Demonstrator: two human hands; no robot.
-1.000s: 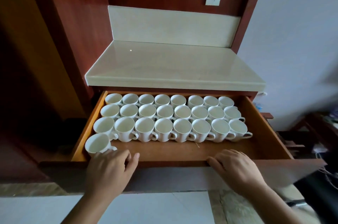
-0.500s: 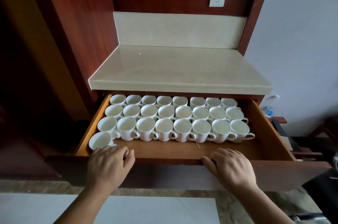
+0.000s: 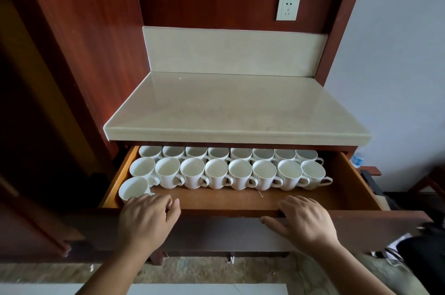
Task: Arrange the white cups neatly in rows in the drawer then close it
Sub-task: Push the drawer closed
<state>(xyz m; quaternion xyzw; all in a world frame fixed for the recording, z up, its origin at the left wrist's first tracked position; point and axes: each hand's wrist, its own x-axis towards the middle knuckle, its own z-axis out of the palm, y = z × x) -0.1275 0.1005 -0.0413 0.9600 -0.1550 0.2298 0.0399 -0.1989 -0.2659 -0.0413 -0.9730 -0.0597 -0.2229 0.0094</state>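
At the left front corner of the half-open drawer (image 3: 356, 188), 1 lone cup (image 3: 133, 189) stands by itself, touching the fingertips of your left hand (image 3: 147, 220). That hand lies palm down over the drawer's front panel (image 3: 216, 232), fingers loosely curled over the top edge, gripping no cup. Behind the lone cup, the white cups (image 3: 228, 173) stand upright in rows: 8 in the nearest full row, handles pointing right, and 8 more partly tucked under the pale stone surface (image 3: 236, 111). Further right, your right hand (image 3: 303, 220) rests flat on the panel, fingers spread, holding nothing. Above on the wood back wall sits a white socket (image 3: 288, 8).
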